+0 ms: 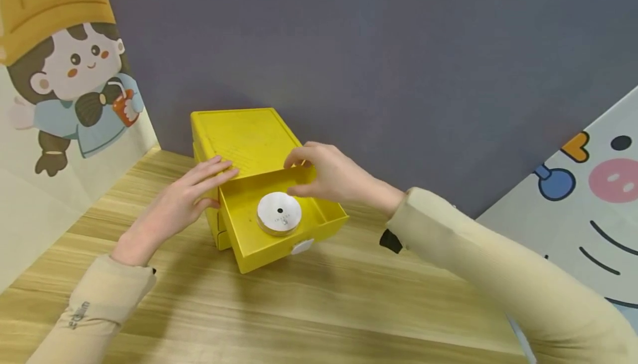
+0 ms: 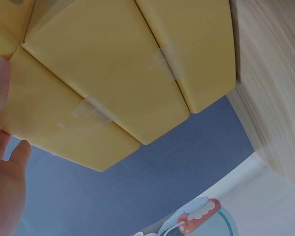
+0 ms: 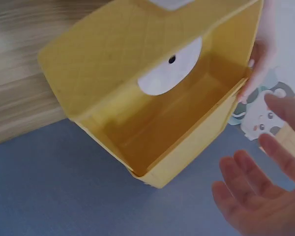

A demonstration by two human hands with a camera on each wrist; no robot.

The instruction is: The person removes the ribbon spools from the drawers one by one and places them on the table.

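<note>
A yellow drawer cabinet (image 1: 244, 137) stands on the wooden table with its top drawer (image 1: 264, 254) pulled out. In that drawer lies a white round spool (image 1: 271, 217) with a small dark centre hole and faint print; the right wrist view shows only part of its white face (image 3: 179, 73). My left hand (image 1: 184, 198) rests at the cabinet's top left edge, fingers on the top and thumb along the side. Over the drawer's right part hovers my right hand (image 1: 334, 173), fingers loosely bent, holding nothing. Its thumb is near the spool, apart from it as far as I see.
A dark grey wall (image 1: 374, 76) rises behind the cabinet. White panels with cartoon prints flank the table: a child in a yellow hat (image 1: 80, 65) on the left, a pink-nosed figure (image 1: 615, 181) on the right. Wooden tabletop (image 1: 309, 308) extends before the cabinet.
</note>
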